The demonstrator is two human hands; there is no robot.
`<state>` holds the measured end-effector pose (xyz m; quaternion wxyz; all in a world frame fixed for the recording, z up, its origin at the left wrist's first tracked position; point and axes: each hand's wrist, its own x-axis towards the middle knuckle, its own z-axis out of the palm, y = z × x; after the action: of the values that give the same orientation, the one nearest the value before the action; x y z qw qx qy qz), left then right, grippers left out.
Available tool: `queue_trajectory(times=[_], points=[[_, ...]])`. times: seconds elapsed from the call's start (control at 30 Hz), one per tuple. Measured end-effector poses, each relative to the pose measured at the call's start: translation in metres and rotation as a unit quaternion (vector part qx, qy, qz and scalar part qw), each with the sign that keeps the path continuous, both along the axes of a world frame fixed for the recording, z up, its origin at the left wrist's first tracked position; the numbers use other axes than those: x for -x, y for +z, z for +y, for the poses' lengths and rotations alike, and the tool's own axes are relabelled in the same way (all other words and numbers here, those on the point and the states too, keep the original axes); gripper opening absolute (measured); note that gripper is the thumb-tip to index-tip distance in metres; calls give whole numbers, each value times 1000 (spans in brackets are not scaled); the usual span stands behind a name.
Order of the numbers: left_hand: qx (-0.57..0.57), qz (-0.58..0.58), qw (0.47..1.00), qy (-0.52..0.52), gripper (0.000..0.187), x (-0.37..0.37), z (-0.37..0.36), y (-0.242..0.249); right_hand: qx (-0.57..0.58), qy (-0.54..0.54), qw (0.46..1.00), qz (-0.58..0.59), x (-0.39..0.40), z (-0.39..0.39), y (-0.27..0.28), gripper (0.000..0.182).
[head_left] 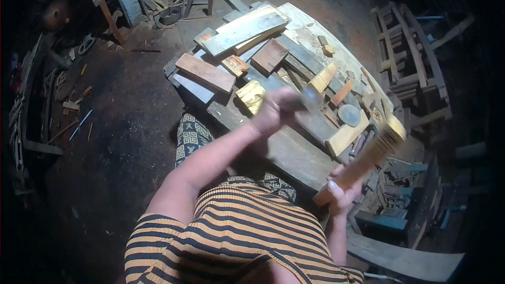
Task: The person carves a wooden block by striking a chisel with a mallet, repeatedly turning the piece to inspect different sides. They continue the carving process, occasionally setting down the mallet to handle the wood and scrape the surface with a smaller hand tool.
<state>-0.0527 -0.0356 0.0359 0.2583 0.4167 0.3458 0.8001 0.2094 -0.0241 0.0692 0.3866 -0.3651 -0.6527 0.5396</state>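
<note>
Left hand: the left hand (276,109) is closing into a fist around a dark tool (307,100), too blurred to name, though it looks like a hammer head; the hand is hovering above the bench (294,152).
Right hand: the right hand (342,189) is clamping its fingers round the lower end of a wood strip (365,158), thumb showing on the near face.
Strip: it is tilting up and to the right, its upper end hanging past the bench's right edge, its lower end sitting low by the person's lap.
Doing it well: judging from the blur, a blow is in progress; the grip on the strip is best kept firm and low, fingers clear of the spot being struck, and the strip braced against the bench edge rather than floating.
Left arm: it is reaching forward across the body, elbow bent, wrist cocked.
Right arm: it is staying close to the torso, forearm rising steeply to the fist.
Around: offcuts (205,72) and boards (244,29) are lying piled on the far bench; a stacked frame (407,58) is standing to the right.
</note>
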Motion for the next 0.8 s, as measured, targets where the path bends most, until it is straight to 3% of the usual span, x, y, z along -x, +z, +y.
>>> queue_trajectory(times=[0.03, 0.07, 0.1, 0.13, 0.17, 0.27, 0.37, 0.7, 0.8], points=[[45, -58, 997, 28, 8, 15, 0, 2, -24, 13, 997, -66, 4, 5, -1, 79], [118, 5, 991, 59, 10, 41, -1, -15, -46, 29, 990, -132, 12, 10, -2, 78], [87, -35, 991, 96, 12, 47, -6, 0, 6, 59, 990, -131, 18, 10, -11, 71], [127, -108, 980, 107, 11, 57, -8, -2, -16, 99, 984, -151, 19, 15, -29, 64], [71, -187, 977, 79, 12, 70, -2, -17, 14, 112, 982, -155, 21, 15, -42, 63], [12, -240, 971, 1, 14, 88, -13, -21, 66, 129, 974, -175, 24, 10, -70, 61], [7, -301, 953, 37, 14, 85, -7, -21, 73, 135, 963, -223, 26, 8, -80, 60], [65, -282, 957, -8, 18, 95, 2, -22, 91, 165, 919, -345, 26, 15, -76, 67], [84, -266, 960, -4, 18, 92, 3, -18, 30, 190, 936, -295, 36, 38, -40, 65]])
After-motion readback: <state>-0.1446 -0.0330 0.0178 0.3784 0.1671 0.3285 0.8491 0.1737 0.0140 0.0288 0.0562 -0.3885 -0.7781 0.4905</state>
